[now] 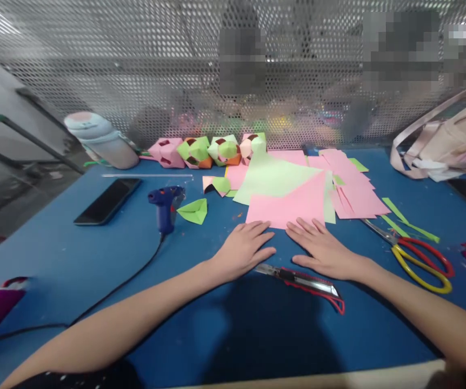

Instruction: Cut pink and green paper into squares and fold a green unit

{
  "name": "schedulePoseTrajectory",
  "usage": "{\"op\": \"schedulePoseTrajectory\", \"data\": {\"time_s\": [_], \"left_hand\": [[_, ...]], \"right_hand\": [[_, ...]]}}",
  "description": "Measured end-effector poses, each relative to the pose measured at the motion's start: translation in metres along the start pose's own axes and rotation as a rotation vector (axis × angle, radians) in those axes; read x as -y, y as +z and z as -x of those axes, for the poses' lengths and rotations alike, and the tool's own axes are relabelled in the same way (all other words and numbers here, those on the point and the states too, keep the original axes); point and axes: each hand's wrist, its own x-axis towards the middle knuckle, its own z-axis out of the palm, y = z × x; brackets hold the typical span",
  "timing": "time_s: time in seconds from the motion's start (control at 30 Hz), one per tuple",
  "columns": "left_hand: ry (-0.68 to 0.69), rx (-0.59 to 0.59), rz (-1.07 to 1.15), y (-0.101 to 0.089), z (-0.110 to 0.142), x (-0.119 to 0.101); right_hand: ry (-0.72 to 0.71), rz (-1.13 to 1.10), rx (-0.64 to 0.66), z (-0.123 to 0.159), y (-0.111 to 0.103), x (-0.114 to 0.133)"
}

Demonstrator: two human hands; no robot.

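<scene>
My left hand [246, 247] lies flat on the blue table, fingers spread, its fingertips at the lower edge of a pink paper sheet [293, 205]. Opposite it, my right hand [320, 248] rests palm down too, with fingertips on or beside the same edge. Neither hand holds anything. A pale green sheet [273, 175] lies partly under the pink one. Just below my hands is a utility knife [301, 281] with a red loop, its tip close to my left hand. Scissors [413, 254] with red and yellow handles lie right of my right hand.
Left stand a blue glue gun [165, 208], its cord trailing, a phone [108, 201] and a bottle [101, 140]. Folded paper pieces [194, 152] line the perforated metal screen [168, 70]. A folded green piece [194, 211], pink sheets [354, 189], green strips [411, 221] and a bag [452, 135] surround the workspace.
</scene>
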Motion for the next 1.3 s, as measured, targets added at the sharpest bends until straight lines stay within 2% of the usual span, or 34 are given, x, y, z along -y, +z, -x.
{"op": "schedulePoseTrajectory", "data": {"time_s": [0.1,0.2,0.33,0.4,0.47,0.57,0.73,0.87,0.93,1.03,1.17,1.3], "left_hand": [[-0.026,-0.142,0.062,-0.003,-0.001,0.002],[-0.093,-0.262,0.098,-0.002,-0.004,0.014],[-0.210,-0.333,0.175,0.001,-0.011,0.036],[-0.247,-0.313,0.199,0.002,-0.015,0.045],[-0.256,-0.286,0.207,0.003,-0.021,0.053],[-0.218,-0.209,0.189,0.003,-0.033,0.062],[-0.073,-0.062,0.124,-0.001,-0.064,0.063],[-0.035,0.047,-0.003,-0.003,-0.083,0.053],[-0.052,0.023,-0.034,-0.002,-0.085,0.049],[-0.092,-0.067,0.040,0.003,-0.083,0.047],[-0.159,-0.153,0.265,0.004,-0.078,0.043],[-0.178,-0.157,0.453,-0.005,-0.072,0.034]], "right_hand": [[-0.013,-0.018,0.028,0.002,-0.004,0.000],[-0.038,-0.022,0.022,0.004,-0.008,0.000],[-0.081,0.022,-0.029,0.015,-0.024,0.006],[-0.099,0.012,-0.010,0.024,-0.037,0.014],[-0.092,-0.009,0.064,0.034,-0.048,0.024],[-0.038,0.014,0.145,0.045,-0.056,0.040],[-0.025,0.052,0.165,0.045,-0.038,0.053],[-0.028,-0.067,0.125,0.039,-0.025,0.043],[0.006,-0.165,0.101,0.042,-0.026,0.032],[0.112,-0.293,0.034,0.058,-0.034,0.014],[0.269,-0.361,-0.159,0.092,-0.039,-0.012],[0.435,-0.275,-0.440,0.118,-0.027,-0.037]]}}
